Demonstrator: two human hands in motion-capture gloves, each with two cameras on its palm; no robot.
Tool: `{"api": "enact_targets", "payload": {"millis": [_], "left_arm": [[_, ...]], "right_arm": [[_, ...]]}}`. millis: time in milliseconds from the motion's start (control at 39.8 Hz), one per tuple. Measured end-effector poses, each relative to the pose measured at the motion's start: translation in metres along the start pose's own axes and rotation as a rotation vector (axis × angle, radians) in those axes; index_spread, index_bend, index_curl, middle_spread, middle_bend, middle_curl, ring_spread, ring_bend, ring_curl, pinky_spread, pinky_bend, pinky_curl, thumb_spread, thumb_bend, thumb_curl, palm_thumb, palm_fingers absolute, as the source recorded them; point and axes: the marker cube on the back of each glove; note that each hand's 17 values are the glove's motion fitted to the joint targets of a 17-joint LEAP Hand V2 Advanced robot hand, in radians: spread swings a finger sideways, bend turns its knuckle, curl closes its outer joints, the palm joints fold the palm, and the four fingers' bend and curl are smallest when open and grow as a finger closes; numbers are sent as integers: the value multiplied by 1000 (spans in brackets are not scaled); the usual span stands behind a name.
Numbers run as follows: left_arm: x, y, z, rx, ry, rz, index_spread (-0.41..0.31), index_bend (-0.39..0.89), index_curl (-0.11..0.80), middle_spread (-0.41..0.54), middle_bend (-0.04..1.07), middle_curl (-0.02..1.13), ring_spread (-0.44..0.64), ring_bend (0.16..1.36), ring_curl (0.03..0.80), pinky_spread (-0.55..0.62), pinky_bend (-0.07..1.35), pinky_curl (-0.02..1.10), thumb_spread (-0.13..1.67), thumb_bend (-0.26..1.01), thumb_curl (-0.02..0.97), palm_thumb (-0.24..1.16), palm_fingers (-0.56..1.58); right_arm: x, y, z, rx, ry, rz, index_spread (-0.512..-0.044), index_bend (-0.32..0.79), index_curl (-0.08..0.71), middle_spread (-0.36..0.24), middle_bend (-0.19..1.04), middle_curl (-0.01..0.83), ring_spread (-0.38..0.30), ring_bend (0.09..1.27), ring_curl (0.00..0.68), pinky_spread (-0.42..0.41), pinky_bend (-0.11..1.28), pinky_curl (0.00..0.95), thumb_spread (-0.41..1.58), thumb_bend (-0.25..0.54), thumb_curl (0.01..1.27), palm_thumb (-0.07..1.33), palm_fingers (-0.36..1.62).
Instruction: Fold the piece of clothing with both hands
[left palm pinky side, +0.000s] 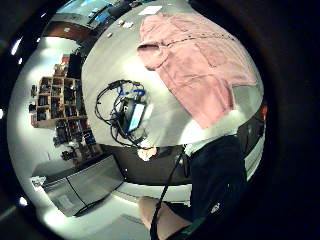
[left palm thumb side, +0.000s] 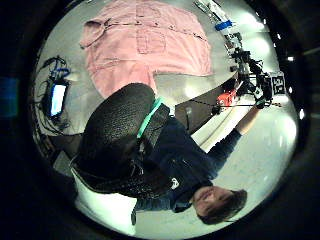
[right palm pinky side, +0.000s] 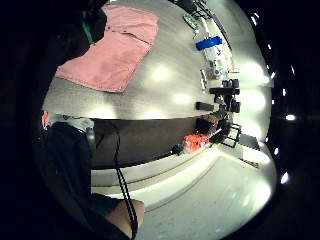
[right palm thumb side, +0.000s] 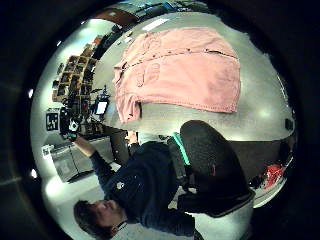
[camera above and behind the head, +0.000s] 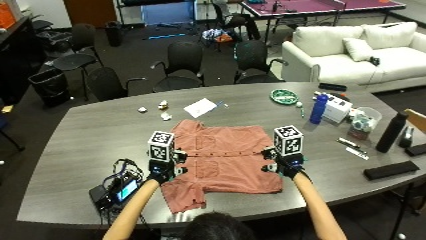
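A pinkish-red short-sleeved button shirt (camera above and behind the head: 223, 160) lies spread flat on the grey table (camera above and behind the head: 93, 130), collar to the left and hem to the right. One sleeve reaches toward the front edge. My left hand (camera above and behind the head: 162, 171) hovers over the shirt's left part, and my right hand (camera above and behind the head: 285, 166) hovers over its right edge. Both are off the cloth and hold nothing. The palm views show the whole shirt (left palm pinky side: 200, 60) (right palm thumb side: 185, 70) at a distance. A gloved part of the left hand (left palm thumb side: 120, 145) and of the right hand (right palm thumb side: 210, 165) bulks near each camera.
A small screen device with coiled cables (camera above and behind the head: 118, 189) sits at the front left. A white paper (camera above and behind the head: 200, 107) and small bits lie behind the shirt. To the right stand a blue bottle (camera above and behind the head: 319, 108), a black bottle (camera above and behind the head: 389, 132) and a black case (camera above and behind the head: 391, 170).
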Motion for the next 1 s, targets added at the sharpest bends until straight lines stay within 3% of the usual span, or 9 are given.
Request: {"api": "enact_targets", "payload": {"millis": [25, 100, 226, 402, 477, 578, 728, 829, 1004], "left_arm": [[0, -1, 1, 0, 0, 1, -35, 136, 37, 104, 128, 17, 173, 434, 74, 176, 309, 61, 436, 91, 44, 155, 221], [1, -8, 5, -4, -3, 7, -47, 140, 66, 142, 141, 48, 244, 495, 123, 242, 338, 106, 628, 89, 68, 171, 184], [-4, -26, 22, -50, 4, 9, -59, 161, 112, 190, 152, 79, 325, 549, 165, 310, 360, 153, 833, 74, 106, 184, 132], [-7, -58, 71, -129, 73, 48, -81, 194, 183, 221, 149, 103, 388, 565, 184, 356, 373, 192, 966, 48, 156, 212, 104], [-3, -62, 93, -177, 95, 83, -85, 191, 206, 228, 153, 114, 402, 572, 191, 367, 376, 206, 994, 36, 175, 226, 95], [9, -37, 107, -279, 78, 61, -84, 157, 218, 234, 165, 131, 416, 588, 202, 377, 395, 225, 1016, 24, 201, 252, 71], [19, -22, 147, -458, 90, 48, -71, 116, 222, 240, 182, 160, 427, 614, 217, 385, 434, 254, 1014, -10, 230, 267, 44], [20, -24, 162, -457, 58, 58, -40, 48, 194, 248, 219, 191, 431, 650, 231, 387, 472, 276, 1007, -20, 245, 271, 6], [15, -35, 180, -426, -5, 34, -9, 95, 174, 240, 263, 233, 423, 696, 246, 386, 503, 293, 1034, 4, 279, 353, 29]], "right_arm": [[0, -1, 0, -1, 1, 0, -169, 74, 15, -16, 225, 60, -29, 435, 92, 24, 485, 110, 434, 214, 68, 333, 586], [1, -14, 6, -20, -1, 5, -226, 88, 63, -22, 232, 108, -40, 471, 166, 34, 524, 184, 637, 239, 101, 392, 540], [0, -38, 24, -105, -38, -4, -261, 103, 102, -28, 251, 168, -47, 490, 223, 52, 543, 238, 851, 239, 144, 442, 504], [0, -68, 59, -195, -66, -15, -306, 96, 116, -40, 235, 216, -4, 478, 252, 124, 588, 282, 1007, 216, 195, 490, 388], [-7, -72, 70, -177, -69, -59, -314, 101, 122, -43, 235, 234, 2, 481, 260, 137, 595, 289, 1046, 203, 216, 508, 380], [-18, -66, 91, -251, -92, -92, -320, 103, 129, -45, 222, 252, 7, 499, 273, 133, 612, 301, 1073, 195, 245, 553, 386], [-13, -71, 132, -308, -21, 42, -318, 109, 143, -51, 213, 280, 7, 517, 292, 127, 618, 314, 1092, 165, 279, 591, 395], [-7, -73, 148, -328, -4, 110, -313, 110, 153, -55, 209, 297, 1, 522, 303, 123, 617, 320, 1094, 147, 303, 620, 395], [-5, -78, 170, -331, -1, 90, -284, 116, 170, -75, 236, 332, -51, 532, 318, 94, 595, 321, 1091, 131, 346, 692, 467]]}}
